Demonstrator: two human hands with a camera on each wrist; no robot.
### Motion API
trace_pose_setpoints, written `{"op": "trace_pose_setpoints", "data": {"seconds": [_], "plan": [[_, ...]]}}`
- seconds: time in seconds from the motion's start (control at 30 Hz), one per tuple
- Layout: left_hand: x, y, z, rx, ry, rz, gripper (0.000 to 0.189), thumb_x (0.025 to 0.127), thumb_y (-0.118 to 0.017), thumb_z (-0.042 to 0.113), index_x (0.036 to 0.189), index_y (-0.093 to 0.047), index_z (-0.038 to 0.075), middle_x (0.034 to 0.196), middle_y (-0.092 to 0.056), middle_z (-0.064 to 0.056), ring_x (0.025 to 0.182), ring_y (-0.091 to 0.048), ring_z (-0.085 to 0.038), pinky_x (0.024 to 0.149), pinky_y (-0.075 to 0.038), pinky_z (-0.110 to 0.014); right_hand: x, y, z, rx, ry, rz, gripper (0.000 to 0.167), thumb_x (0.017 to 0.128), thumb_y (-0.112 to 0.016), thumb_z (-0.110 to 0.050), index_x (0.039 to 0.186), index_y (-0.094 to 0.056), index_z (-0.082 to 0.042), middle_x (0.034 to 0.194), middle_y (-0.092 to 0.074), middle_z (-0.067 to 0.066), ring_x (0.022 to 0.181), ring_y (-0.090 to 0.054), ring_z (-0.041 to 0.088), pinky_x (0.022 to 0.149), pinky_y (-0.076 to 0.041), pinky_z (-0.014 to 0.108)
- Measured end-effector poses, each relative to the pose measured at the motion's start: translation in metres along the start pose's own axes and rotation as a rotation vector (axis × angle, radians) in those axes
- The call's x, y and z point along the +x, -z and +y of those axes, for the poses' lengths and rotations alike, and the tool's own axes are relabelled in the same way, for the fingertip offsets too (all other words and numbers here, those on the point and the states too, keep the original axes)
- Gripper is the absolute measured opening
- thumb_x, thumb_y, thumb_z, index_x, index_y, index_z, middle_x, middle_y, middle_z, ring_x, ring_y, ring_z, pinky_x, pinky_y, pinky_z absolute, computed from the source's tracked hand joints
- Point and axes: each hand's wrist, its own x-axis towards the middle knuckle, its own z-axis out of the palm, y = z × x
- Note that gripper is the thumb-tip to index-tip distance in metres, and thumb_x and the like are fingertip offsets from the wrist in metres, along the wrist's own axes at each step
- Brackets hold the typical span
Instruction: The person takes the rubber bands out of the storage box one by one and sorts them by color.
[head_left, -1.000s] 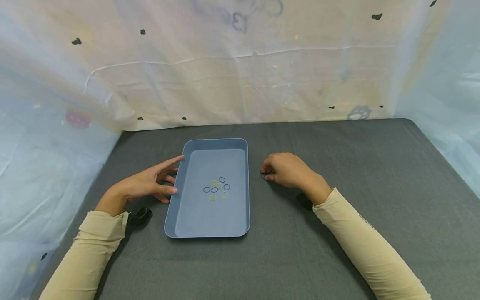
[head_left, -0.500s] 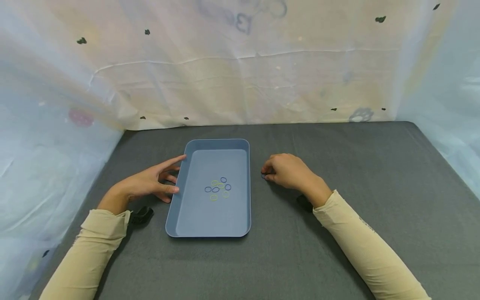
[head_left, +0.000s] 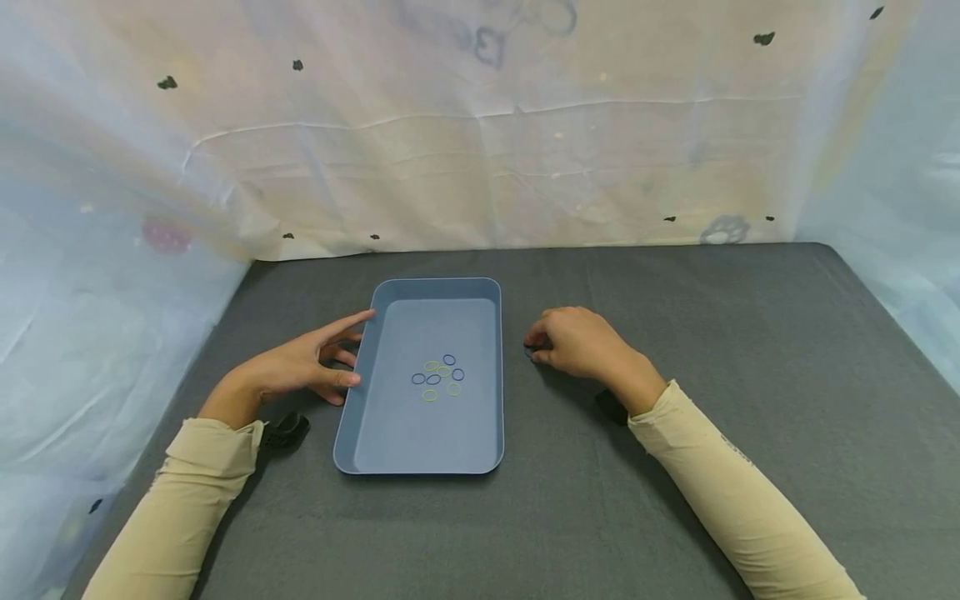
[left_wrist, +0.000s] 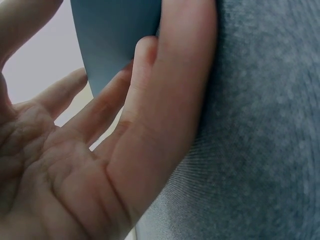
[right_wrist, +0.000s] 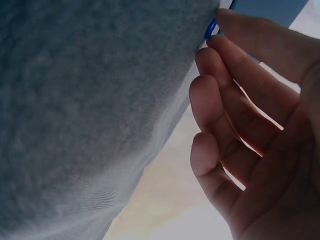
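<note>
At the left of the head view, the person's left hand (head_left: 300, 367) is lying flat on the grey tabletop (head_left: 675, 433), fingers straight and spread, fingertips touching the left wall of the blue tray (head_left: 358, 392). The left wrist view is showing those relaxed fingers (left_wrist: 165, 90) leaning against the blue wall, so that grip is open and holding nothing.

Moving to the centre of the frame, the tray is sitting lengthwise, and a small cluster of blue and yellow-green rubber bands (head_left: 438, 377) is lying loose on its floor.

Just right of the tray, the right hand (head_left: 581, 343) is resting knuckles-up on the tabletop, fingers curled. Its grip is pinching a blue rubber band (head_left: 529, 352) at the fingertips, right beside the tray's right wall; the right wrist view is catching that band (right_wrist: 210, 29) at the top edge, pressed between fingertip and cloth.

Beige sleeves (head_left: 720, 492) are covering both forearms.
</note>
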Motion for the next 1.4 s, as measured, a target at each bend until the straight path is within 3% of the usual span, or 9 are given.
{"op": "trace_pose_setpoints", "data": {"seconds": [0.37,0.53,0.7,1.03,1.4], "plan": [[0.003,0.002,-0.001,0.008,-0.003,-0.005,0.101,0.089,-0.077,0.021,0.161,-0.008,0.037,0.164,-0.011,-0.017,0.133,-0.041,-0.041,0.079,-0.059,-0.047,-0.004,0.014,-0.019,0.032,0.035,0.109,0.021,0.09,-0.076,-0.025,0.109,-0.078,-0.017,0.108,-0.072,0.0,0.1,-0.065,0.022,0.085,-0.053,0.041],[0.003,0.002,-0.001,0.01,-0.003,-0.005,0.101,0.089,-0.077,0.021,0.161,-0.008,0.037,0.164,-0.011,-0.017,0.132,-0.041,-0.041,0.078,-0.059,-0.047,-0.003,0.014,-0.035,0.049,0.112,0.179,0.021,0.089,-0.077,-0.024,0.107,-0.079,-0.015,0.107,-0.073,0.0,0.101,-0.062,0.021,0.086,-0.051,0.038],[0.0,0.002,0.0,0.016,0.005,0.001,0.101,0.089,-0.077,0.021,0.161,-0.007,0.037,0.164,-0.01,-0.017,0.132,-0.041,-0.042,0.078,-0.059,-0.047,0.005,0.007,-0.051,0.038,0.191,0.154,0.02,0.089,-0.076,-0.023,0.108,-0.079,-0.015,0.106,-0.073,-0.001,0.1,-0.061,0.02,0.087,-0.051,0.036],[0.005,0.001,0.002,0.027,-0.006,-0.009,0.101,0.09,-0.076,0.021,0.161,-0.006,0.037,0.164,-0.01,-0.018,0.131,-0.043,-0.041,0.079,-0.059,-0.047,0.026,-0.007,-0.068,0.056,0.179,0.09,0.019,0.089,-0.076,-0.024,0.107,-0.079,-0.018,0.107,-0.073,-0.004,0.106,-0.062,0.019,0.092,-0.05,0.037],[0.004,0.002,-0.001,0.034,-0.005,0.018,0.101,0.089,-0.077,0.022,0.16,-0.007,0.038,0.162,-0.013,-0.017,0.128,-0.045,-0.039,0.078,-0.059,-0.046,0.037,-0.023,-0.072,0.009,0.216,0.103,0.014,0.087,-0.079,-0.025,0.1,-0.08,-0.019,0.105,-0.074,-0.005,0.102,-0.063,0.018,0.092,-0.05,0.038]]}}
